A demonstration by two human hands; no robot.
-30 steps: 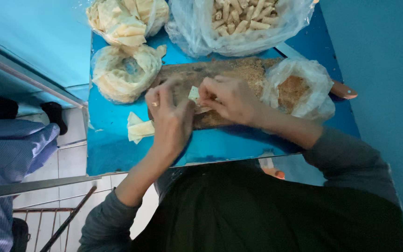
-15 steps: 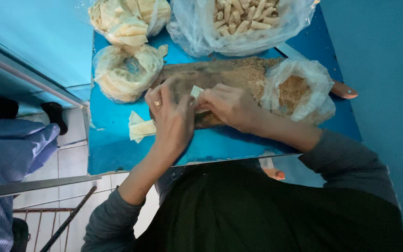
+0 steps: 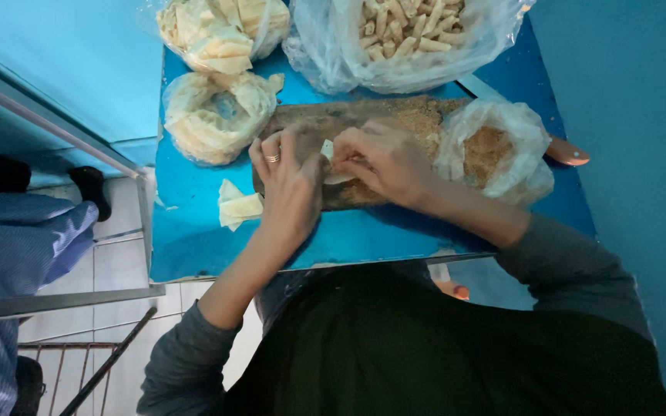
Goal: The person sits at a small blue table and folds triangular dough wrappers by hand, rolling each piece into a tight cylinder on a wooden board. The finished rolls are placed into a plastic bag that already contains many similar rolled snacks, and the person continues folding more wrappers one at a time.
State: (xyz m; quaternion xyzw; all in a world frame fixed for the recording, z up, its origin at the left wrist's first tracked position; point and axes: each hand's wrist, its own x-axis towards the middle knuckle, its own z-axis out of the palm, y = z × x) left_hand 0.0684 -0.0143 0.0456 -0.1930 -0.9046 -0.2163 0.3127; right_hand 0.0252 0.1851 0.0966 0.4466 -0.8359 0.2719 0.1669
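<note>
Blue table carries a wooden board near its middle, where both hands meet. Since a moment ago the left hand has edged closer, and the pale wrapper piece now stands pinched between its fingers and those of the right hand, so the folding looks under way. Spare wrappers lie by the left edge. Bags of wrappers, a bag of rolls and a crumb bag crowd the far and right edges.
</note>
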